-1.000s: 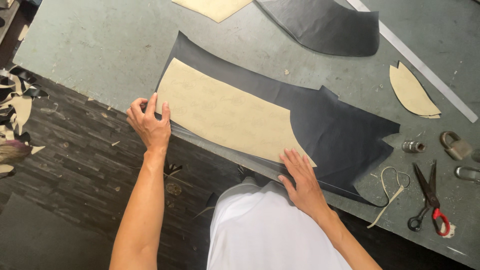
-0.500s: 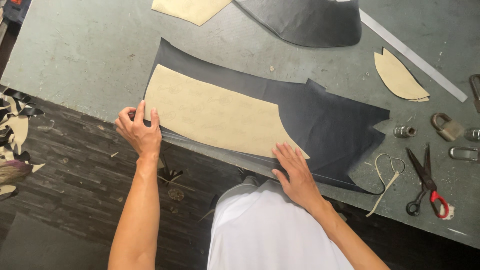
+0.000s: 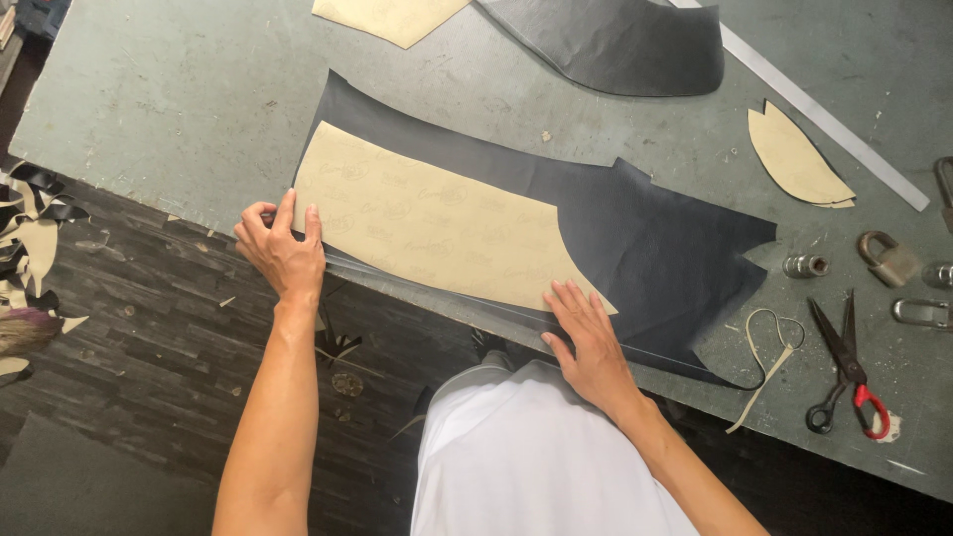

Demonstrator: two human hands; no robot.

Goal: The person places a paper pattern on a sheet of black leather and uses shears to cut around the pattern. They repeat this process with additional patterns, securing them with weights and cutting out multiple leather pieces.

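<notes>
A dark grey fabric piece (image 3: 655, 238) lies flat on the grey-green table (image 3: 179, 89). On top of it rests a long tan paper pattern (image 3: 437, 223). My left hand (image 3: 281, 248) grips the left end of the fabric and pattern at the table's near edge, thumb underneath. Flat on the pattern's near right corner and the fabric lies my right hand (image 3: 591, 335), fingers spread.
Black scissors with red grip (image 3: 844, 362), a padlock (image 3: 888, 258), a small metal cylinder (image 3: 804, 266), a cord loop (image 3: 769, 342) and a metal clip (image 3: 921, 313) lie at right. More tan pattern pieces (image 3: 794, 159), another dark fabric piece (image 3: 625, 40) and a long ruler (image 3: 824, 114) lie farther back. Scraps litter the floor at left (image 3: 30, 238).
Both hands stay on the fabric and pattern; the view has shifted a little. My left hand has closed more over the left end at the table edge.
</notes>
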